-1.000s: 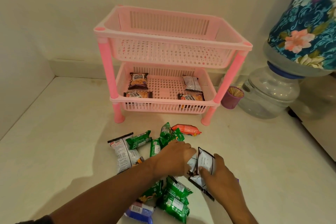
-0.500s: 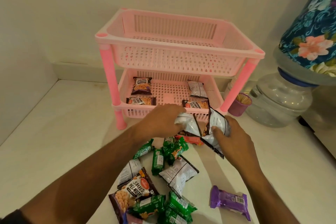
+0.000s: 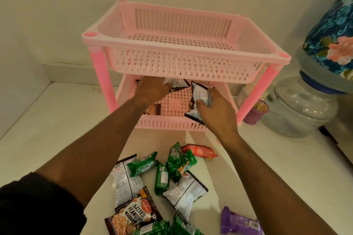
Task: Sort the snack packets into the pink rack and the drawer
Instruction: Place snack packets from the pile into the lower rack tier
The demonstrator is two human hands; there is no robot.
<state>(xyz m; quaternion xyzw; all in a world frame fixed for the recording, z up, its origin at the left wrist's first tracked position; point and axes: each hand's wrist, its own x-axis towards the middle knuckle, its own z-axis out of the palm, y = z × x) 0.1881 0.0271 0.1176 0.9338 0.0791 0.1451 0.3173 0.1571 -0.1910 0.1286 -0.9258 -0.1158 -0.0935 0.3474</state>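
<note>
The two-tier pink rack [image 3: 183, 44] stands against the wall; its top basket holds nothing. Both my hands reach into the lower tier [image 3: 172, 123]. My left hand [image 3: 150, 89] grips a salted peanut packet [image 3: 176, 83] deep under the top basket. My right hand [image 3: 214, 108] grips another peanut packet [image 3: 200, 95], white back facing up, over the tier's right side. A packet [image 3: 153, 109] lies in the tier near the front. On the counter in front lie peanut packets [image 3: 133, 215], several green packets [image 3: 162, 175], an orange packet [image 3: 199, 151] and a purple one [image 3: 240, 222].
A large water jar [image 3: 298, 108] with a floral cover [image 3: 334, 30] stands right of the rack. A small purple cup of toothpicks [image 3: 257, 111] sits beside the rack's right front leg. White walls close the counter at the back and left.
Both hands lifted a peanut packet each from the pile and carried them forward, from the counter into the rack's lower tier. The view moved closer to the rack.
</note>
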